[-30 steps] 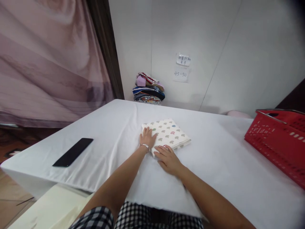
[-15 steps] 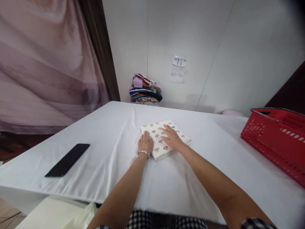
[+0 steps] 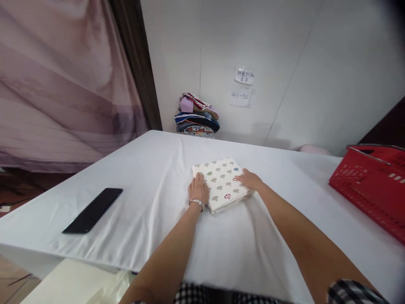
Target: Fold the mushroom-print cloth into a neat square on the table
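Observation:
A folded white cloth [image 3: 223, 181] with grey mushroom shapes and a few red, blue and green round prints lies on the white-covered table [image 3: 152, 177]. My left hand [image 3: 198, 190], with a bracelet at the wrist, rests along the cloth's left edge, fingers stretched out flat. At the opposite edge is my right hand [image 3: 251, 180]. Its thumb lies on top of the cloth and its other fingers curl over the right side, partly hidden.
To the left lies a black phone-like slab [image 3: 93, 211]. A red plastic basket [image 3: 367, 190] stands at the right. Folded fabrics [image 3: 198, 116] are stacked by the wall beyond the table, near paper notes [image 3: 242, 88]. A pink curtain [image 3: 63, 84] hangs at left.
My right hand has slid from the middle of the folded cloth to its right edge. My left hand stays at the left edge. The view has shifted slightly.

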A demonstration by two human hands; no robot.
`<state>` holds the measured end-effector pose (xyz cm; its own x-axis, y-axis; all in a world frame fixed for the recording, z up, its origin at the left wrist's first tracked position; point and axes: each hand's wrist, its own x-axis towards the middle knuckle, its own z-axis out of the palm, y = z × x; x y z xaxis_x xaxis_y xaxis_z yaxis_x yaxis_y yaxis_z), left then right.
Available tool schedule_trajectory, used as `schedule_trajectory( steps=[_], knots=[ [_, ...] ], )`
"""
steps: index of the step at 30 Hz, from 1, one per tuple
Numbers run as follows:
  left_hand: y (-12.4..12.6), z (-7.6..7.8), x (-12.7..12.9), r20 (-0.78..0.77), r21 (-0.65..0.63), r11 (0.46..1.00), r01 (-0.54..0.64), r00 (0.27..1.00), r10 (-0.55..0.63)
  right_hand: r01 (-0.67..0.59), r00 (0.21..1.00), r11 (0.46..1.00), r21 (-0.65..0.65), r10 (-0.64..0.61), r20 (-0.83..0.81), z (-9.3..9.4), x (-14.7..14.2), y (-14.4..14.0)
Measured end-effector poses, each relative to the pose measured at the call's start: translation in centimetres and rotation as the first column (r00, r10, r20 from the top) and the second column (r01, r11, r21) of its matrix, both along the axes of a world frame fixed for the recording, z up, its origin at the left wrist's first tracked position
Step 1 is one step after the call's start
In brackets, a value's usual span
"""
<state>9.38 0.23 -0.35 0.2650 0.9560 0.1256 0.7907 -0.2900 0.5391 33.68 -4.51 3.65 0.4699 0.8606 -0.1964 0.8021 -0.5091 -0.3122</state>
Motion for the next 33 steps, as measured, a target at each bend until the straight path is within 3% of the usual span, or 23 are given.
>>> schedule_trajectory(
  steps=[6, 9, 12, 15, 18, 22, 25, 29, 33],
  knots=[
    [-0.6, 0.1, 0.3, -0.013, 0.004, 1.000, -0.017, 1.000, 0.017, -0.087, 0.993, 0.996, 0.033, 0.089, -0.076, -0.5, 2.5, 0.9],
    [-1.9, 0.2, 0.8, -0.007, 0.041, 0.998, 0.055, 0.998, -0.055, -0.100, 0.994, 0.992, 0.079, 0.095, 0.058, -0.1, 3.8, 1.9],
    [-3.2, 0.3, 1.2, 0.042, 0.103, 0.974, 0.200, 0.978, -0.205, -0.065, 0.970, 0.992, 0.112, 0.036, 0.241, 0.6, 4.7, 3.0],
    [-3.5, 0.3, 1.3, 0.093, 0.143, 0.954, 0.262, 0.957, -0.276, -0.103, 0.950, 0.986, 0.131, 0.059, 0.306, 0.7, 3.5, 3.8],
    [-3.2, 0.3, 1.3, 0.136, 0.134, 0.957, 0.258, 0.952, -0.276, -0.241, 0.955, 0.947, 0.211, 0.193, 0.224, 0.2, -0.1, 3.5],
    [-2.9, 0.5, 1.3, 0.190, 0.103, 0.960, 0.261, 0.942, -0.276, -0.470, 0.882, 0.849, 0.240, 0.446, 0.150, -0.9, -5.5, 0.2],
    [-3.3, 0.9, 1.3, 0.178, 0.089, 0.961, 0.263, 0.945, -0.275, -0.588, 0.808, 0.785, 0.196, 0.556, 0.195, -1.4, -7.3, -3.7],
    [-4.6, 1.5, 1.7, 0.104, 0.068, 0.942, 0.330, 0.936, -0.335, -0.619, 0.771, 0.777, 0.110, 0.575, 0.275, -2.0, -6.2, -8.1],
    [-5.5, 2.0, 1.9, 0.091, 0.061, 0.921, 0.385, 0.916, -0.390, -0.631, 0.736, 0.768, 0.110, 0.546, 0.401, -2.4, -4.7, -10.5]
  ],
)
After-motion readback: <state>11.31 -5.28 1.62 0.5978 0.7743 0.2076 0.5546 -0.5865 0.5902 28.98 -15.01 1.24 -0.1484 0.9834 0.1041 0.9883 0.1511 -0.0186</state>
